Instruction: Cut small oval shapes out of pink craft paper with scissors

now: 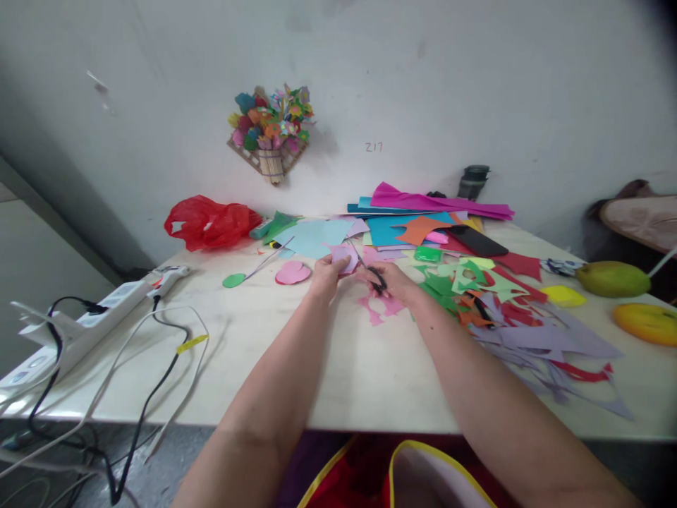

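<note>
My left hand pinches a small piece of lilac paper above the middle of the table. Around the black handles of a pair of scissors my right hand is closed, and the blades point up and left toward the paper. Under the right hand lies a pink paper offcut with holes cut in it. To the left of my left hand sits a small stack of pink round paper cutouts. Beyond it are a green paper circle and a thin stick touching it.
Paper scraps cover the right side, near a green mango. Coloured sheets and a black phone lie at the back. A red plastic bag is back left; a power strip with cables runs along the left edge.
</note>
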`<state>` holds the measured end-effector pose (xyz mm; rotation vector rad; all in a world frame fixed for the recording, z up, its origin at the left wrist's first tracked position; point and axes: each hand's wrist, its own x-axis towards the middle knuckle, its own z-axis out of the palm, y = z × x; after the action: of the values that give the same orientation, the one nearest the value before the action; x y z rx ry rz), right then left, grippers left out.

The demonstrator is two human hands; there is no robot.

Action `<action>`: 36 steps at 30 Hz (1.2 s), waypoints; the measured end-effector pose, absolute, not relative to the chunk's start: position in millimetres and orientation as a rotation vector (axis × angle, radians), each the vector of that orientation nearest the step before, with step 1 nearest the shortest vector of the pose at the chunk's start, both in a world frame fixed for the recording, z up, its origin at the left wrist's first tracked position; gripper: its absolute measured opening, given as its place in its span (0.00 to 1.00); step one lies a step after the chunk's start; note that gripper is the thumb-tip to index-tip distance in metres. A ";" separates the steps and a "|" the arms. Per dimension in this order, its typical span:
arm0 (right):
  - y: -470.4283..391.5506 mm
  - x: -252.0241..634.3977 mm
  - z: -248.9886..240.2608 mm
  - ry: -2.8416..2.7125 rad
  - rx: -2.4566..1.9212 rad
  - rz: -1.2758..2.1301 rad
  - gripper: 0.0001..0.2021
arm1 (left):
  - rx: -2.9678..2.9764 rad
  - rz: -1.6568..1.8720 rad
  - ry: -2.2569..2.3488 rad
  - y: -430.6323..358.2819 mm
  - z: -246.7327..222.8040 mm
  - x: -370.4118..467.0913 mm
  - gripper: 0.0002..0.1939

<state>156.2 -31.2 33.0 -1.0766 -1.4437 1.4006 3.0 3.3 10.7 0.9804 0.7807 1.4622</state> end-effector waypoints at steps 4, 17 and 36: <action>-30.7 155.6 33.2 -1.438 -1.119 1.402 0.05 | 0.979 1.459 0.778 4.1 9.6 2.4 0.16; -23.7 157.4 26.9 -1.443 -1.090 1.393 0.07 | 0.980 1.441 0.801 4.2 11.2 0.7 0.16; -11.8 165.3 12.9 -1.529 -1.042 1.356 0.12 | 0.970 1.383 0.771 -0.3 16.8 -2.2 0.12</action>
<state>165.3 -11.8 12.9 -1.0418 -1.5293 1.3556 -2.2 -0.3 16.8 0.9697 0.7705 1.3828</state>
